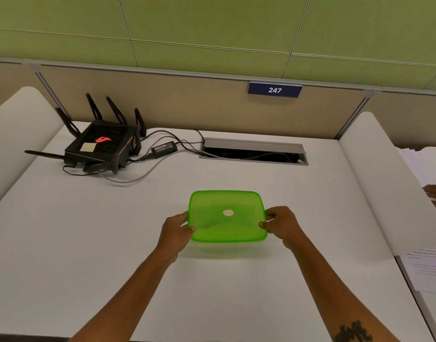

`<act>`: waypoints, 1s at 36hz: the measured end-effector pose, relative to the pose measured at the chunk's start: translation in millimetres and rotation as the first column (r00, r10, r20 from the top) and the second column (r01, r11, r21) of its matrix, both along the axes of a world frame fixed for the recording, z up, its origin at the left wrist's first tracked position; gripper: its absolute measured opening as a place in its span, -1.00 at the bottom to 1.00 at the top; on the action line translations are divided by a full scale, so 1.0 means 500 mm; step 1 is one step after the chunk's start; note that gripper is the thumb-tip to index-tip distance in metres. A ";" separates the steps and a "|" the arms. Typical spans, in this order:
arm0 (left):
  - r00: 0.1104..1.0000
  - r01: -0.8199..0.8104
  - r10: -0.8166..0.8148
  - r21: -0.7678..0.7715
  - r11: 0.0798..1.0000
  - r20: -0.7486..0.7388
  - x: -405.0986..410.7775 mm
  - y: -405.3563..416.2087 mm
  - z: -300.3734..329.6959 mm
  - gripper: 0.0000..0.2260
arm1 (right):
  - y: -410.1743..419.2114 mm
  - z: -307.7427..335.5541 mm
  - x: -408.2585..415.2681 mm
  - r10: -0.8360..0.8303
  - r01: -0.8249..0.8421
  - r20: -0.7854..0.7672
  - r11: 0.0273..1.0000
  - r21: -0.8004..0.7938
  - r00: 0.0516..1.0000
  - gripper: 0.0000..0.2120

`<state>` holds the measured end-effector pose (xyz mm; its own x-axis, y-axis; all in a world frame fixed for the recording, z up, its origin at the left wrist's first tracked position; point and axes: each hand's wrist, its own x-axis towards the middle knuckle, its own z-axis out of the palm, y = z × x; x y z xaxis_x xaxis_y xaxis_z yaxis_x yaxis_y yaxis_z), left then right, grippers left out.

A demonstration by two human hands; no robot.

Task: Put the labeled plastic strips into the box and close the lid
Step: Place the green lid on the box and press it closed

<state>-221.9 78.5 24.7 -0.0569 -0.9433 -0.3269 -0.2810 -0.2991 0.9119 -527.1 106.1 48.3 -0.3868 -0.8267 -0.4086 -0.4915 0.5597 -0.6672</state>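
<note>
green box (227, 235) with its lid (226, 214) on sits mid white bench (88, 243). left hand (175, 232) and right hand (282, 227) each hold a curled grip on the lid's side edges. black router (102, 146) stands far left.

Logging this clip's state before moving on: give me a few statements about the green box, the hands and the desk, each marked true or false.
1. The translucent green plastic lid sits on the box. True.
2. Only the left hand touches the box. False: the right hand grips the opposite side too.
3. A black router with upright antennas stands at the desk's far left. True.
4. The blue sign on the partition reads 742. False: it reads 247.
5. Labeled strips lie loose on the white desk. False: none are visible there.
</note>
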 end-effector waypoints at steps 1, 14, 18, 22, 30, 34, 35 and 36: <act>1.000 0.003 -0.003 -0.003 1.000 0.001 0.001 0.000 -0.001 -0.53 | 0.000 0.000 0.001 -0.001 0.001 -0.006 1.000 0.005 1.000 -0.58; 0.999 0.045 -0.045 -0.006 0.999 0.001 0.004 -0.004 -0.009 -0.55 | -0.006 0.007 0.003 -0.026 0.018 0.077 0.994 0.109 0.997 -0.72; 0.997 0.073 -0.073 0.000 0.997 0.002 0.003 -0.005 -0.007 -0.55 | -0.011 0.007 -0.001 -0.069 0.047 0.170 0.991 0.127 0.983 -0.75; 0.997 0.072 -0.072 -0.012 0.997 -0.006 0.002 -0.002 -0.002 -0.55 | -0.010 0.013 0.000 -0.082 0.057 0.205 0.991 0.125 0.975 -0.83; 0.996 0.088 -0.087 0.032 0.996 -0.018 0.003 -0.001 0.000 -0.51 | -0.009 0.024 -0.009 -0.100 0.060 0.325 0.990 0.131 0.941 -0.70; 0.995 0.098 -0.097 0.059 0.993 -0.029 0.002 0.006 0.002 -0.44 | -0.012 0.035 -0.014 -0.084 0.050 0.328 0.993 0.111 0.941 -0.64; 0.996 0.091 -0.089 0.057 0.994 -0.032 -0.001 0.007 0.002 -0.45 | -0.013 0.036 -0.015 -0.082 0.050 0.320 0.993 0.108 0.944 -0.63; 0.996 0.079 -0.077 0.057 0.995 -0.039 -0.003 0.008 0.003 -0.46 | -0.013 0.036 -0.016 -0.082 0.051 0.313 0.993 0.106 0.946 -0.62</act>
